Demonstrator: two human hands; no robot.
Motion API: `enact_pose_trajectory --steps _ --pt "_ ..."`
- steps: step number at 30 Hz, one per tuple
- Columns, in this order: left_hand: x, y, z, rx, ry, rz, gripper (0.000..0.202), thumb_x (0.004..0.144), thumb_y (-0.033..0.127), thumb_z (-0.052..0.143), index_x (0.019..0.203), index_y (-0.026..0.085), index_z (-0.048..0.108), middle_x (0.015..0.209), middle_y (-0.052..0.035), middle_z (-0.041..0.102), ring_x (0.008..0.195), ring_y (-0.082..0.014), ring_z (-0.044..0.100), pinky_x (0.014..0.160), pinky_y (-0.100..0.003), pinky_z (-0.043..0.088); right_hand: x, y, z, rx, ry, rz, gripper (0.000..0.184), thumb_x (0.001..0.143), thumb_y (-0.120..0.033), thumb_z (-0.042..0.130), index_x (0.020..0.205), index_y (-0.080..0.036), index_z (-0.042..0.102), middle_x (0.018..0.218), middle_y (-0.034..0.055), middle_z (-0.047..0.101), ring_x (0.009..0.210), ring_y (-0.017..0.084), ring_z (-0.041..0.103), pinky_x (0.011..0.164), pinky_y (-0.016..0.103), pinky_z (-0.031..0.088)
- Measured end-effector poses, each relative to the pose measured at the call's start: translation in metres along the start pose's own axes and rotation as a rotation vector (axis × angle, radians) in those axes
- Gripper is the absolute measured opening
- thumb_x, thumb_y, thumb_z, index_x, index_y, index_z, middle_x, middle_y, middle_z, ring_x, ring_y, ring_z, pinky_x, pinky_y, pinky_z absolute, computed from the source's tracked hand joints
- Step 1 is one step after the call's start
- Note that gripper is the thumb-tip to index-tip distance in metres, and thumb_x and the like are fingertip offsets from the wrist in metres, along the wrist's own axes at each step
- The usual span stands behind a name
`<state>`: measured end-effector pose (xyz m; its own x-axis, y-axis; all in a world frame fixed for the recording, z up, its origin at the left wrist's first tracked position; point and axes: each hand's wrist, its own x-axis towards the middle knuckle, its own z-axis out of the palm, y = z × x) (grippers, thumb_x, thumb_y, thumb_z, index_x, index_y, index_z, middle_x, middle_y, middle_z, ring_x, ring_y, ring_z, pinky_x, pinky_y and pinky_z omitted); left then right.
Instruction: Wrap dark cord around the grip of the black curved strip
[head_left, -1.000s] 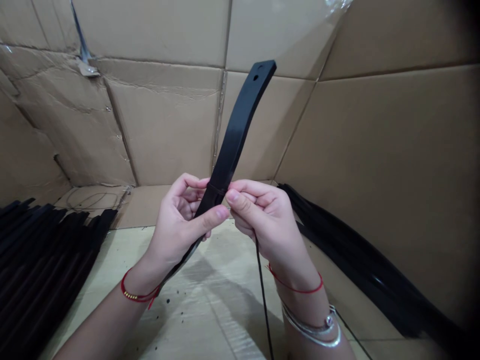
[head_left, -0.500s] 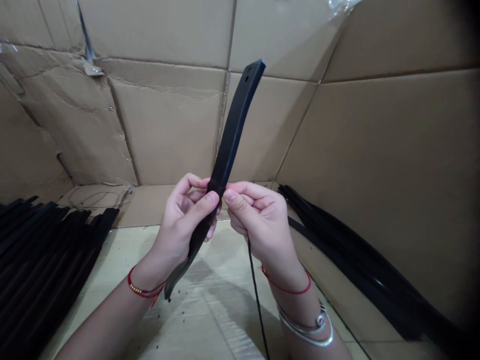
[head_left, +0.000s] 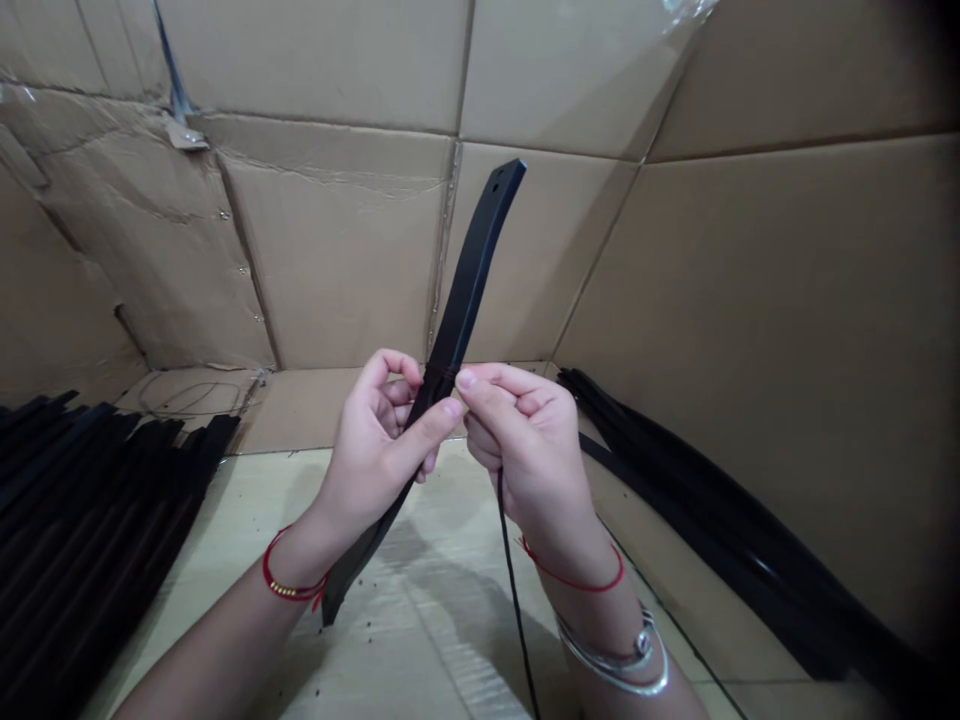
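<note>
A black, gently curved strip (head_left: 472,270), holed near its top, is held slanting above the table (head_left: 431,650), clamped by the left hand (head_left: 375,440); a dark cord (head_left: 515,590), seemingly wound round it, is pinched between the right hand's (head_left: 525,430) fingertips.

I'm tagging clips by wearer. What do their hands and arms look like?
No gloves or sleeves show. The left hand has a red cord bracelet with golden beads at its wrist; the right hand, a red cord and silvery bangles.
</note>
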<state>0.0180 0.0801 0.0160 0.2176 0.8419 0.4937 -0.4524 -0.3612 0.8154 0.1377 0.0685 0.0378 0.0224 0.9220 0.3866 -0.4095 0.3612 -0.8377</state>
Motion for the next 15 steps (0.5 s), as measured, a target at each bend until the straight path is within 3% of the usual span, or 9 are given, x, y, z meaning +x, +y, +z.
enact_pose_trajectory --steps 7,15 --pt "-0.0010 0.0010 0.0030 0.106 0.070 0.060 0.023 0.087 0.035 0.065 0.088 0.019 0.049 0.073 0.0008 0.064 0.045 -0.0056 0.053 0.040 -0.015 0.042 -0.0007 -0.0013 -0.0012 -0.021 0.001 -0.018 0.014 0.076 -0.024 0.074 0.073 -0.014 0.066 0.044 -0.0108 0.028 0.036 0.001 0.016 0.033 0.016 0.013" --pt "-0.0009 -0.0021 0.0027 0.126 0.086 0.107 0.024 0.092 0.038 0.058 0.081 0.018 0.049 0.069 0.0018 0.056 0.045 -0.0043 0.049 0.040 -0.014 0.038 -0.0021 0.0037 0.0009 -0.067 0.021 -0.055 0.013 0.078 -0.025 0.073 0.074 -0.014 0.067 0.047 -0.0100 0.026 0.038 0.002 0.018 0.033 0.016 0.016"
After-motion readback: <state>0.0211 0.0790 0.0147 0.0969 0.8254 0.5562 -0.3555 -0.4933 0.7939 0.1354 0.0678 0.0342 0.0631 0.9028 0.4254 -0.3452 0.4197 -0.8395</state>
